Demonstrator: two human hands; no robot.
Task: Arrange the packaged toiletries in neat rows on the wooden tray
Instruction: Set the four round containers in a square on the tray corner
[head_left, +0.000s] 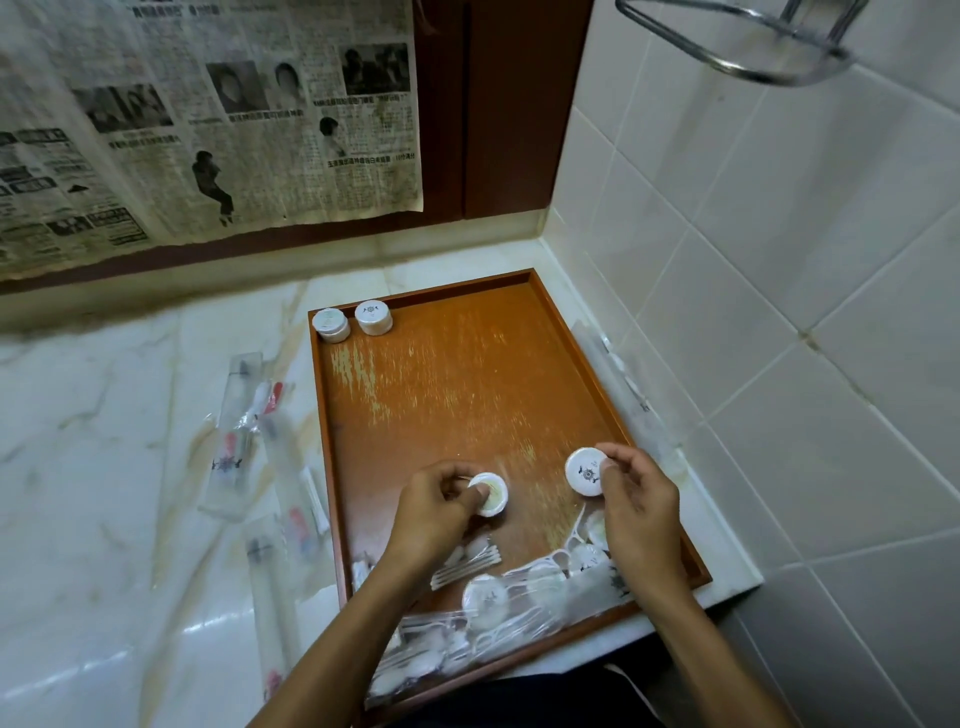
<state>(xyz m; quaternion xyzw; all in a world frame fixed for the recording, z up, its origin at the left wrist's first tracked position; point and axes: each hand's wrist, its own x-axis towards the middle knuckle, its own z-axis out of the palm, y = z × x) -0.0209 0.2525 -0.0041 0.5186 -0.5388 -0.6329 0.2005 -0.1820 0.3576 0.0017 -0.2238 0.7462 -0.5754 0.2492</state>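
The newspaper (208, 119) hung along the back edge of the marble counter (104, 415) carries printed columns and headlines in Chinese characters, too blurred to read. The round white tubs, such as the one (585, 472) near the wooden tray's (571, 353) right edge, bear a small dark emblem without legible words.

A white marble counter (104, 415) is carrying a wooden tray (571, 343) in its tiled corner. Clear-wrapped toothbrush packets (244, 415) are lying scattered on the marble left of the tray, and another long packet (623, 384) is lying along its right edge.
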